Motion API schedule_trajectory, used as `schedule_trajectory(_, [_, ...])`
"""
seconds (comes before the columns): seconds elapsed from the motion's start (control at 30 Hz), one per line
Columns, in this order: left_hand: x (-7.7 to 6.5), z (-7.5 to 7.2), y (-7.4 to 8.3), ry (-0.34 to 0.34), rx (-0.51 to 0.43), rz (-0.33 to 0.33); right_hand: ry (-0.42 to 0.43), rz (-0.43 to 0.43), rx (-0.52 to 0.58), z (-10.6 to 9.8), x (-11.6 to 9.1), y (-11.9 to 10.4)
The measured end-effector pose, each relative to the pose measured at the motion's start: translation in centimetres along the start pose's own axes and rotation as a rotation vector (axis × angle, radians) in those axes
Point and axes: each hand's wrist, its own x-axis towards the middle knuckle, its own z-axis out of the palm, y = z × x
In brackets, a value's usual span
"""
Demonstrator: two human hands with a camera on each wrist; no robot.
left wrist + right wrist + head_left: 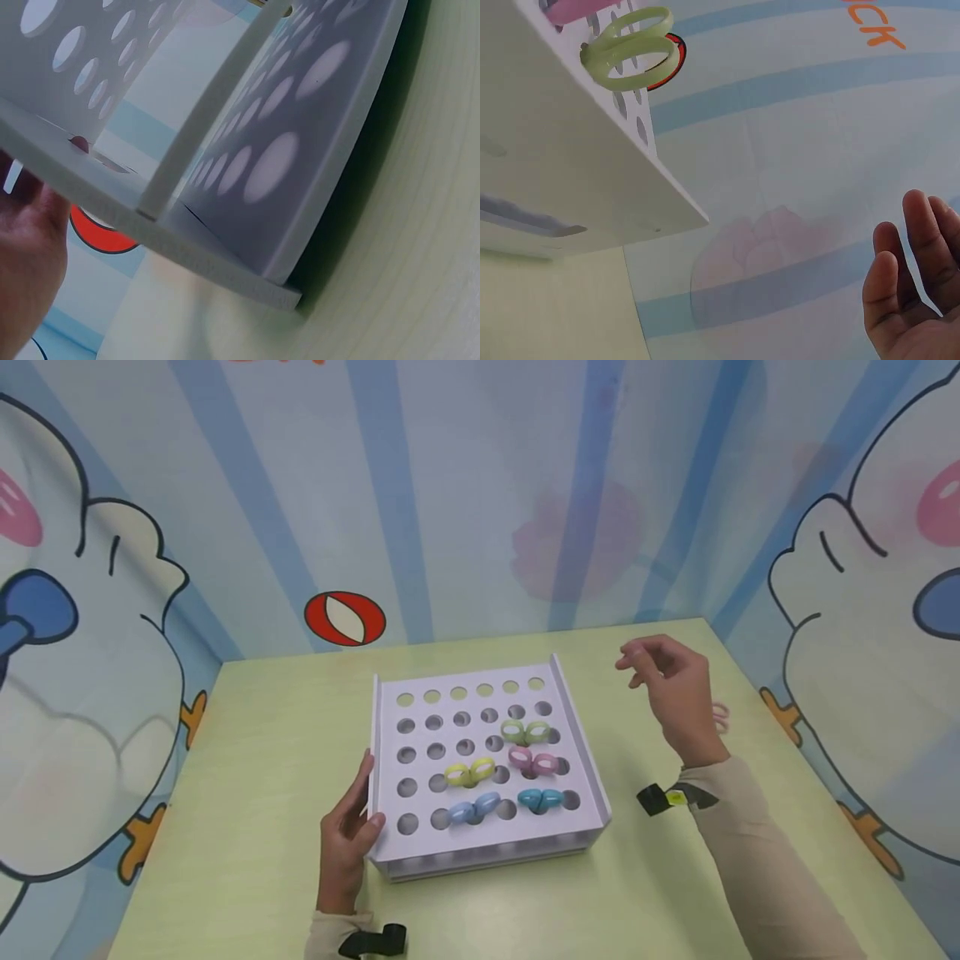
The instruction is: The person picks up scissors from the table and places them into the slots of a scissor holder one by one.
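A white rack [442, 681] with rows of round holes stands tilted on the table. My left hand [345, 843] grips its left side panel, thumb at the front edge. Pairs of scissors sit in the holes, handles outward: green scissors [641, 81], pink scissors [534, 767], yellow scissors [470, 774], light blue scissors [461, 812] and teal scissors [531, 798]. Their blades are hidden. To the right of the rack, my right hand [678, 702] is raised with loosely bent fingers and holds nothing visible. Behind its wrist, pale pink loops [721, 717] are partly covered.
The rack rests on a pale yellow-green table [277, 760]. A printed wall [480, 510] with blue stripes and cartoon figures rises behind and at both sides of it. Dark camera straps are on both wrists.
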Motion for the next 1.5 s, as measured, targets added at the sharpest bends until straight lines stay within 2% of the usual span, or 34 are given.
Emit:
schedule_trajectory(0.33, [0.0,-0.1,-0.1,0.008,0.014,-0.001,0.044,0.127,0.018,-1.4,0.6,2.1])
schedule_trajectory(0.6, [-0.2,0.1,-0.1,0.030,0.009,0.031,0.090,0.274,-0.083,-2.7,1.5,5.8])
schedule_trajectory(0.77, [-0.2,0.3,0.3,0.033,0.008,0.055,0.110,0.387,-0.085,-3.7,1.4,8.1])
schedule_trajectory(0.9, [-0.2,0.2,0.3,0.033,0.010,0.057,0.119,0.431,-0.104,-4.3,1.1,9.6])
schedule_trajectory(1.23, [0.0,-0.1,0.0,0.008,0.021,0.003,0.143,0.499,-0.332,-6.5,1.0,13.0])
schedule_trajectory(1.5, [-0.1,0.0,0.0,0.006,0.019,-0.013,0.142,0.537,-0.452,-8.2,0.9,15.5])
